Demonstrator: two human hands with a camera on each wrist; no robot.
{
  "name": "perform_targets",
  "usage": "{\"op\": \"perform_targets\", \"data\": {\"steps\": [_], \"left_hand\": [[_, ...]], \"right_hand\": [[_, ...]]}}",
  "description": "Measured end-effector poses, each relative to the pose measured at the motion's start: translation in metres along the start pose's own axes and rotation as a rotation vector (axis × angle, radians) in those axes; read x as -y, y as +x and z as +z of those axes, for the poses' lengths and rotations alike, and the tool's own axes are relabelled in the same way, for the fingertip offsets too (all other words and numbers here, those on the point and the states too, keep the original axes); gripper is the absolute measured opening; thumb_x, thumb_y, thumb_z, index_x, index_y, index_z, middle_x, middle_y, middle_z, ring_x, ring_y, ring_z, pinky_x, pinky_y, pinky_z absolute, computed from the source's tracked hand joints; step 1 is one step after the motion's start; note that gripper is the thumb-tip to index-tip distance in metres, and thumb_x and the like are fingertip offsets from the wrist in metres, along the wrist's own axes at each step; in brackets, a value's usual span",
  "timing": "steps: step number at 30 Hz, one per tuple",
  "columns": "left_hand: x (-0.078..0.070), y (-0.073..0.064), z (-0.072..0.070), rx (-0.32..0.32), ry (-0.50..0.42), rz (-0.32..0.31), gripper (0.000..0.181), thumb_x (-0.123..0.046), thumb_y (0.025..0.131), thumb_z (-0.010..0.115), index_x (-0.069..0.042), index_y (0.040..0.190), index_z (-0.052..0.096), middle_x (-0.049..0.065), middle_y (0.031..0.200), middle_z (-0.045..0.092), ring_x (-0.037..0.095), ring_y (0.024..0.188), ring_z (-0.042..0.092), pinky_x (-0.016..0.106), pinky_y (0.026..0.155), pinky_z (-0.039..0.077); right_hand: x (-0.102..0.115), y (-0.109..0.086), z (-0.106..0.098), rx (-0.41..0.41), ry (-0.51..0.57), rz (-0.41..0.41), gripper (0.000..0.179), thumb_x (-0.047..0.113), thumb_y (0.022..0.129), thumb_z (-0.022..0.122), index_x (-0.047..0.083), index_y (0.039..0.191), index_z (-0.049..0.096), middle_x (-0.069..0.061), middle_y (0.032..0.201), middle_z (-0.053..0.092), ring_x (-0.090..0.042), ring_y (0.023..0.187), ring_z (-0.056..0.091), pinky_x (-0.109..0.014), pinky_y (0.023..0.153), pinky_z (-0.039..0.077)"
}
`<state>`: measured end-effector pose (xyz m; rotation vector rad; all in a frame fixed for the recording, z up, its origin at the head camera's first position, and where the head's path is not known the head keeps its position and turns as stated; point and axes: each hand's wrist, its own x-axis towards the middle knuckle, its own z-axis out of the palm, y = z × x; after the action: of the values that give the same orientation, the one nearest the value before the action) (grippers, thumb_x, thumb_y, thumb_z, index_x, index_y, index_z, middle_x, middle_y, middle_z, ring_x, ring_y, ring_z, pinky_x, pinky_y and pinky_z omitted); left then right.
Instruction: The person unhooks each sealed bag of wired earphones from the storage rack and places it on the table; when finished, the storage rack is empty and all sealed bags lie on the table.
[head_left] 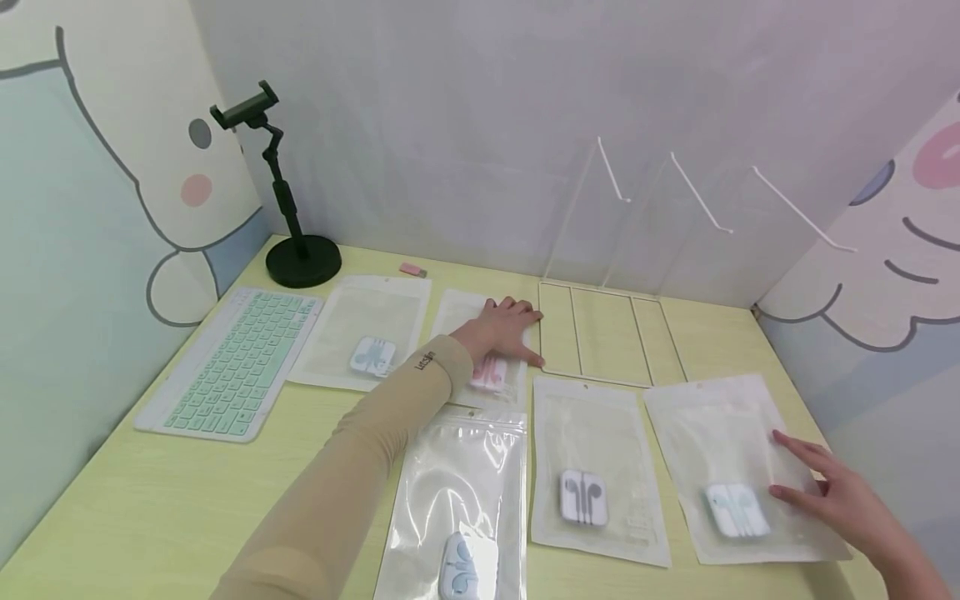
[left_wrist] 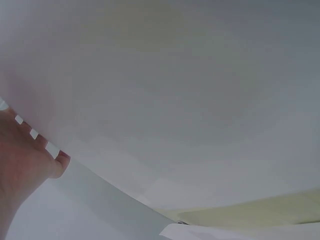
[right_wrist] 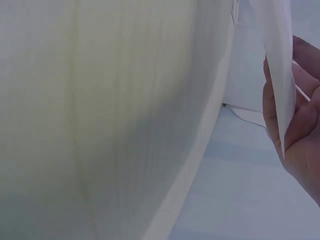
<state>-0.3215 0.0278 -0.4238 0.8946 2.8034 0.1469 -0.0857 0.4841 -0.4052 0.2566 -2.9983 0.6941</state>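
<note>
My left hand (head_left: pixel 501 327) lies with spread fingers on a clear-and-white zip bag (head_left: pixel 467 311), beside the wire rack; pink earphones in a case (head_left: pixel 489 372) show partly under the wrist. At the right, my right hand (head_left: pixel 832 492) holds the right edge of another zip bag (head_left: pixel 731 425) containing pale teal earphones (head_left: pixel 737 510). The right wrist view shows that bag's white edge (right_wrist: pixel 282 75) between the fingers and thumb. In the left wrist view, my left hand (left_wrist: pixel 25 155) is at the left and a blurred white surface fills most of the picture.
Further zip bags hold grey earphones (head_left: pixel 583 497), blue earphones (head_left: pixel 461 568) and light-blue earphones (head_left: pixel 372 356). A white wire rack (head_left: pixel 596 379) stands by the wall. At the left are a mint keyboard (head_left: pixel 240 367), a black phone stand (head_left: pixel 303 260) and a pink USB stick (head_left: pixel 412 269).
</note>
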Motion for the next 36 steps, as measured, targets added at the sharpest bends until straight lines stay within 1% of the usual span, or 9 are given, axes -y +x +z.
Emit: {"op": "perform_targets", "data": {"steps": [3, 5, 7, 13, 15, 19, 24, 33, 36], "left_hand": [[0.0, 0.0, 0.0, -0.001, -0.002, 0.002, 0.102, -0.082, 0.069, 0.052, -0.028, 0.15, 0.024, -0.001, 0.152, 0.026, 0.025, 0.138, 0.024, 0.054, 0.108, 0.021], [0.0, 0.0, 0.0, -0.002, -0.003, -0.001, 0.102, -0.082, 0.069, 0.053, -0.027, 0.15, 0.024, -0.001, 0.152, 0.026, 0.025, 0.137, 0.024, 0.054, 0.108, 0.021], [0.0, -0.001, 0.0, -0.003, -0.004, -0.002, 0.101, -0.081, 0.069, 0.053, -0.027, 0.15, 0.024, -0.001, 0.152, 0.026, 0.025, 0.137, 0.024, 0.054, 0.108, 0.021], [0.0, -0.002, -0.001, 0.002, -0.007, -0.004, 0.101, -0.081, 0.069, 0.054, -0.027, 0.15, 0.025, -0.001, 0.153, 0.026, 0.025, 0.137, 0.024, 0.054, 0.108, 0.022], [0.0, -0.003, -0.002, 0.004, -0.012, -0.005, 0.101, -0.08, 0.07, 0.054, -0.027, 0.15, 0.025, -0.001, 0.153, 0.025, 0.025, 0.138, 0.024, 0.054, 0.108, 0.021], [0.001, -0.003, -0.002, 0.007, -0.012, -0.01, 0.101, -0.08, 0.07, 0.054, -0.027, 0.15, 0.024, -0.001, 0.153, 0.025, 0.025, 0.138, 0.024, 0.053, 0.108, 0.021], [0.001, -0.002, -0.001, 0.008, -0.012, -0.012, 0.101, -0.081, 0.069, 0.054, -0.028, 0.15, 0.024, -0.001, 0.153, 0.025, 0.025, 0.138, 0.024, 0.054, 0.108, 0.021], [-0.001, 0.001, -0.001, 0.018, -0.011, -0.01, 0.101, -0.081, 0.069, 0.054, -0.028, 0.15, 0.023, -0.001, 0.154, 0.024, 0.026, 0.139, 0.022, 0.054, 0.11, 0.019], [-0.002, 0.0, -0.001, 0.027, -0.031, -0.005, 0.101, -0.079, 0.07, 0.055, -0.027, 0.151, 0.023, 0.001, 0.155, 0.022, 0.027, 0.14, 0.021, 0.056, 0.111, 0.017]], "right_hand": [[-0.001, 0.0, 0.0, 0.022, 0.022, -0.032, 0.077, 0.014, 0.076, 0.079, 0.015, 0.143, 0.042, 0.039, 0.118, 0.03, 0.018, 0.078, 0.04, -0.003, 0.061, 0.029], [-0.003, 0.001, 0.0, 0.035, 0.046, -0.057, 0.077, 0.01, 0.074, 0.079, 0.012, 0.142, 0.043, 0.035, 0.115, 0.033, 0.01, 0.063, 0.042, -0.01, 0.056, 0.029], [-0.005, 0.002, 0.001, 0.052, 0.06, -0.075, 0.078, 0.008, 0.073, 0.079, 0.01, 0.142, 0.043, 0.031, 0.111, 0.036, 0.005, 0.053, 0.038, -0.016, 0.053, 0.028], [-0.014, 0.004, 0.006, 0.095, -0.016, -0.131, 0.079, 0.015, 0.067, 0.083, 0.017, 0.138, 0.049, 0.02, 0.094, 0.041, 0.003, 0.056, 0.035, -0.02, 0.05, 0.026], [-0.015, 0.005, 0.007, 0.124, -0.013, -0.148, 0.077, 0.015, 0.067, 0.083, 0.02, 0.137, 0.051, 0.018, 0.09, 0.043, 0.002, 0.058, 0.035, -0.02, 0.05, 0.026], [-0.017, 0.007, 0.007, 0.188, 0.013, -0.138, 0.077, 0.015, 0.069, 0.082, 0.022, 0.139, 0.049, 0.016, 0.093, 0.045, 0.001, 0.056, 0.036, -0.02, 0.048, 0.029], [-0.018, 0.01, 0.007, 0.252, 0.002, -0.103, 0.078, 0.017, 0.071, 0.081, 0.02, 0.14, 0.046, 0.003, 0.094, 0.044, 0.003, 0.056, 0.035, -0.021, 0.048, 0.03], [-0.026, 0.013, 0.008, 0.321, 0.091, -0.134, 0.076, 0.012, 0.075, 0.078, 0.017, 0.141, 0.042, 0.006, 0.083, 0.042, 0.002, 0.057, 0.035, -0.022, 0.048, 0.029], [-0.026, 0.013, 0.005, 0.315, 0.09, -0.132, 0.075, 0.012, 0.075, 0.078, 0.014, 0.141, 0.043, 0.007, 0.083, 0.044, 0.004, 0.056, 0.035, -0.021, 0.047, 0.03]]}}
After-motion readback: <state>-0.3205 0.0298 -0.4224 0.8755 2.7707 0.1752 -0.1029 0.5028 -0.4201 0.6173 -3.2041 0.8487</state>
